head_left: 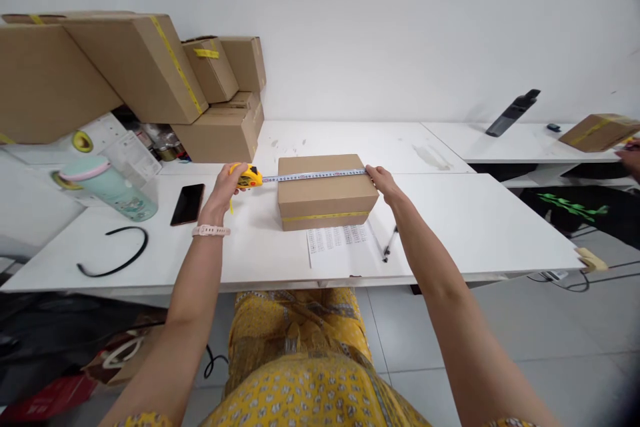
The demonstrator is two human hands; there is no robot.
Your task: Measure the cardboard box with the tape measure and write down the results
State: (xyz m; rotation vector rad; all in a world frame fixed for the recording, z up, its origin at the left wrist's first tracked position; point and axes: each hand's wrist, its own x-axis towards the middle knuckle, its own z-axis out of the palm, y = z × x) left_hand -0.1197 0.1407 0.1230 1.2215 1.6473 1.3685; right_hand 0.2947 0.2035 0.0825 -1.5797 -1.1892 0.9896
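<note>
A brown cardboard box (325, 197) with a yellow strip along its front sits on the white table before me. My left hand (227, 185) is wrapped round a yellow tape measure (250, 177), held to the left of the box. From its case the white blade (315, 175) runs out across the box top to the right edge. There my right hand (381, 180) pinches the blade's end against the box's edge. Partly under the box lies a printed sheet (340, 247), and a black pen (390, 245) rests to its right.
Several cardboard boxes (215, 130) are stacked at the back left. A mint tumbler (117, 190), a phone (188, 205) and a black headband (135, 253) lie left. At right are a dark bottle (513, 113), another box (597, 132) and another person's hand (631, 159).
</note>
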